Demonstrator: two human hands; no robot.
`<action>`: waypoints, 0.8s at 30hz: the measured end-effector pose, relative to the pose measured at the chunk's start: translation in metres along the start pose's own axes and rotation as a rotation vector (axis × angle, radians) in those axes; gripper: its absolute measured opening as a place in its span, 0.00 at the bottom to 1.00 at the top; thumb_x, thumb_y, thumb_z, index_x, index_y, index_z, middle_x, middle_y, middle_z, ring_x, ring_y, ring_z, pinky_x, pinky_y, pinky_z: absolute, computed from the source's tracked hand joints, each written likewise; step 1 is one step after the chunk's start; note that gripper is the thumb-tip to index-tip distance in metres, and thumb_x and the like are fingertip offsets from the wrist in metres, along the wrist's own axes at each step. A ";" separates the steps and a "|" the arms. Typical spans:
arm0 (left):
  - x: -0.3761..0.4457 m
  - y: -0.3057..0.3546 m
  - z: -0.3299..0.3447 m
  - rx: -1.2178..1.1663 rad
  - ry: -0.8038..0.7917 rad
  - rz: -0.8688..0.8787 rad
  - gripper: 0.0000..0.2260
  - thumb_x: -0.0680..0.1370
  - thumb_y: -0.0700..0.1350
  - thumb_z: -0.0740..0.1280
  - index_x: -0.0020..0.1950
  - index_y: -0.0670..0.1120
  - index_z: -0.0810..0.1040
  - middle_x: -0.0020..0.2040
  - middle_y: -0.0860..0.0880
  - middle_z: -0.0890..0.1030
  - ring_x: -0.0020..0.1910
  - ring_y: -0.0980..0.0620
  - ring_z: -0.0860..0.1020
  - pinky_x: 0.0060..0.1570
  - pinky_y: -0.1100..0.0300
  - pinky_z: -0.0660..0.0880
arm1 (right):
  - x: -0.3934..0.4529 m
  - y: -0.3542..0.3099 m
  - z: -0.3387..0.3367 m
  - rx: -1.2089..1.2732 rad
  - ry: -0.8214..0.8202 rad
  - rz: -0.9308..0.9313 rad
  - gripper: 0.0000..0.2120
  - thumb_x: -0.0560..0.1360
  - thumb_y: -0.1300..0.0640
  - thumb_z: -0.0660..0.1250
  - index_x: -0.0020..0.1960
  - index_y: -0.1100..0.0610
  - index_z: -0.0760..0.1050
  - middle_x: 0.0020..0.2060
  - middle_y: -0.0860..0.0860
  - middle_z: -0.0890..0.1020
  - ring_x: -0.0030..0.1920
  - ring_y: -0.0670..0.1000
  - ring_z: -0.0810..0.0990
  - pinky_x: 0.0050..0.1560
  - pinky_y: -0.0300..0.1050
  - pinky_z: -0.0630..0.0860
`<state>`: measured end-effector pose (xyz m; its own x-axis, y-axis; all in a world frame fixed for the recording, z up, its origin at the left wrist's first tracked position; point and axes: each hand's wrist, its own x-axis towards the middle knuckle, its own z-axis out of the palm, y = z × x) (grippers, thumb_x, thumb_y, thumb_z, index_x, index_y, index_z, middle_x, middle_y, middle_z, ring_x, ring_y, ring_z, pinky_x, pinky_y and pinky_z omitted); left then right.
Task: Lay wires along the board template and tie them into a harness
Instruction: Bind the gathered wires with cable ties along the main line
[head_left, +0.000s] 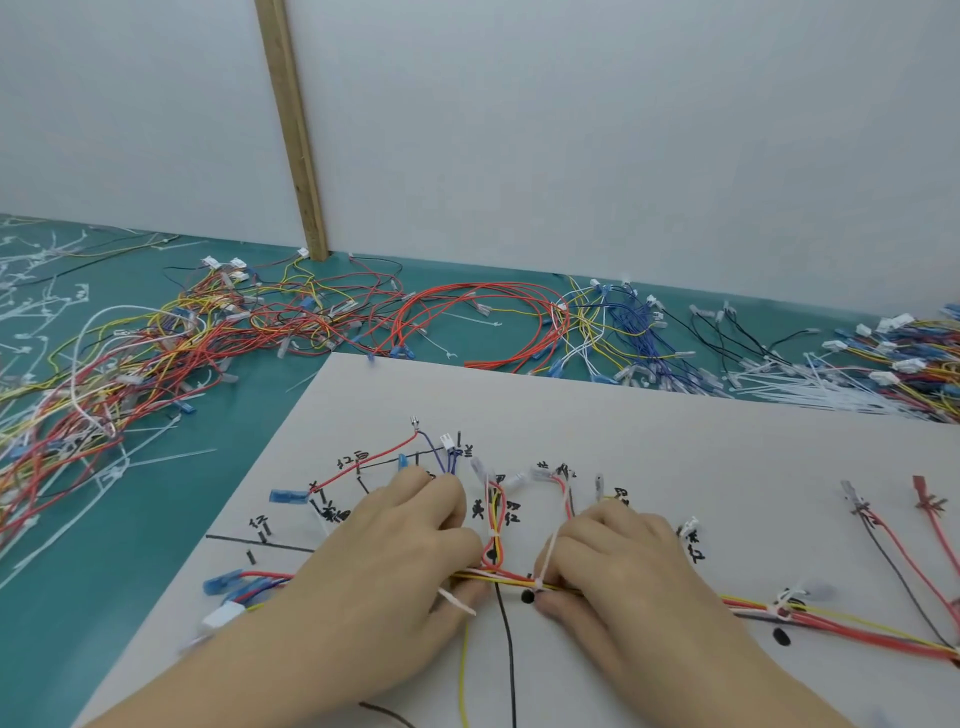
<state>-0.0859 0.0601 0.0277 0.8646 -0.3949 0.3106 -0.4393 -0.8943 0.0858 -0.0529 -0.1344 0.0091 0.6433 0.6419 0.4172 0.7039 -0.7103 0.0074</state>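
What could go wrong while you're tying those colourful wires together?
The right hand holds a white tie looped round the wire bundle; it might cinch away from the black dot just in front of it. The left hand grips the bundle beside it; if that grip slips, the wires could slide off the drawn lines on the board.

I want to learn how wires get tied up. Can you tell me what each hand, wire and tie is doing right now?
left hand: grips the wire bundle.
right hand: pinches a cable tie on the bundle.
wire bundle: lying along the board template.
cable tie: looped round the bundle, tail sticking up.
second cable tie: already tied.
loose wires: tangled on the green mat.
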 end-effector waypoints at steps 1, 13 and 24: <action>0.001 0.000 0.000 0.002 0.008 0.003 0.11 0.70 0.53 0.57 0.30 0.52 0.71 0.35 0.55 0.71 0.37 0.55 0.63 0.33 0.65 0.66 | -0.002 0.000 0.003 -0.003 0.034 0.000 0.09 0.67 0.46 0.60 0.33 0.48 0.74 0.32 0.39 0.77 0.42 0.43 0.68 0.41 0.41 0.65; 0.009 0.002 -0.004 -0.070 0.090 0.028 0.12 0.72 0.52 0.59 0.34 0.49 0.76 0.36 0.52 0.71 0.37 0.55 0.63 0.30 0.65 0.66 | -0.008 0.002 0.015 0.053 0.204 0.001 0.05 0.63 0.60 0.69 0.37 0.54 0.74 0.32 0.46 0.76 0.40 0.46 0.66 0.37 0.38 0.66; 0.003 -0.004 -0.002 -0.155 -0.031 -0.040 0.07 0.71 0.53 0.64 0.38 0.52 0.78 0.38 0.55 0.71 0.28 0.57 0.68 0.24 0.62 0.70 | -0.008 0.008 -0.009 -0.092 -0.077 0.011 0.12 0.56 0.48 0.77 0.31 0.46 0.74 0.30 0.42 0.76 0.30 0.46 0.76 0.24 0.34 0.70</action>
<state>-0.0820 0.0625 0.0299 0.8884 -0.3681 0.2745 -0.4344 -0.8673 0.2431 -0.0553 -0.1475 0.0139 0.6745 0.6519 0.3464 0.6685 -0.7385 0.0881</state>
